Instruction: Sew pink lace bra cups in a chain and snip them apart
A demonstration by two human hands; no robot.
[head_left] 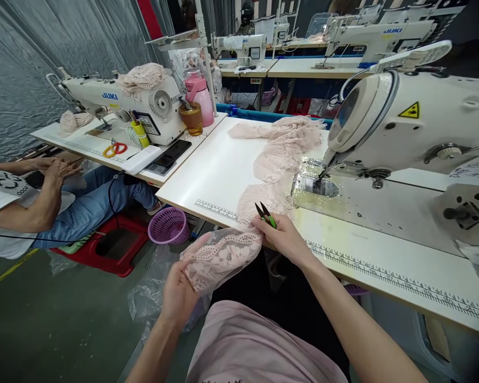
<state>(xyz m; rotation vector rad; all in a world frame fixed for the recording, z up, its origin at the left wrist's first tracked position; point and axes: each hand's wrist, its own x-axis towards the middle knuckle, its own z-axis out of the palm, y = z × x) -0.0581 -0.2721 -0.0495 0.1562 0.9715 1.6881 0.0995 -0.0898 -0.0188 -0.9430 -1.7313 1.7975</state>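
Observation:
A sheer pale pink lace piece (225, 258) is stretched between my two hands above my lap, in front of the table edge. My left hand (180, 295) grips its left end, thumb and fingers closed on the fabric. In my right hand (285, 239) are green-handled thread snips (267, 215), their dark blades pointing up and away from me. The fingertips of that hand also pinch the lace's right end. More pink lace (277, 159) lies gathered on the table beyond, running close to the needle area of the sewing machine (407, 117) at right.
The white table (211, 170) has a printed ruler along its front edge. A neighbouring sewing machine (123, 103), orange-handled scissors (115, 149), a phone (173, 153) and a cup (191, 119) stand left. A seated co-worker (59, 197) and purple basket (168, 225) are below left.

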